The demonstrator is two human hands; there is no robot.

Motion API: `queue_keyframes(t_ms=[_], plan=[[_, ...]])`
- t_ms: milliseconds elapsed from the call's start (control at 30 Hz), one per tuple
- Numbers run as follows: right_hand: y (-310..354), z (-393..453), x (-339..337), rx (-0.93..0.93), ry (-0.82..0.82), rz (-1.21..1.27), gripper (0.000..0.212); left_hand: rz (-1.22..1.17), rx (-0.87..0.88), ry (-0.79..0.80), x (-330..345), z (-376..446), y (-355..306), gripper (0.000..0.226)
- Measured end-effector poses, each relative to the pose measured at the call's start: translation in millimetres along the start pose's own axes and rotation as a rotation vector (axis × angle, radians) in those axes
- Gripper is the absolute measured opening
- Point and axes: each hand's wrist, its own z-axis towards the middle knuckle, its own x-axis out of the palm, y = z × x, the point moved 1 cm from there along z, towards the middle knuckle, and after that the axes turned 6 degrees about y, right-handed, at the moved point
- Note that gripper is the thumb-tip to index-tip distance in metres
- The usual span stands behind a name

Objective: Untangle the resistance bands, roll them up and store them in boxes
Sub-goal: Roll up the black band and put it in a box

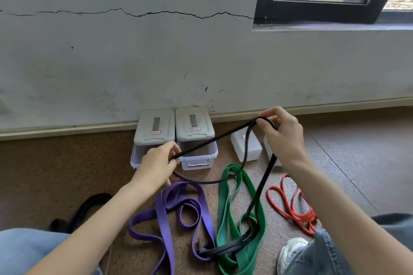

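A thin black resistance band (214, 138) is stretched in the air between my hands. My left hand (156, 163) pinches one end low at centre, and my right hand (283, 134) pinches it higher at the right. The black band's loose part hangs down and tangles with a wide green band (225, 203) and a purple band (163, 210) on the floor. A thin red band (290, 205) lies apart at the right. Two lidded plastic boxes (194, 127) stand against the wall behind my hands.
A small white open box (239, 145) sits right of the lidded boxes, and another is partly hidden behind my right wrist. Another black band (89, 207) lies at the left by my knee. My shoe (290, 250) and jeans are at the lower right.
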Motion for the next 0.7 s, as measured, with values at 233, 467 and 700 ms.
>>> queue_keyframes(t_ms=[233,467,700], plan=[[11,-2,-4,-0.107,-0.077,0.025,0.008,0.692,0.101,0.074,16,5,19,0.027],[27,-13,5,-0.155,0.379,0.017,0.011,-0.179,0.266,0.323,11,8,-13,0.053],[40,-25,20,-0.333,0.512,0.045,0.015,-0.504,0.332,0.253,17,3,-37,0.009]])
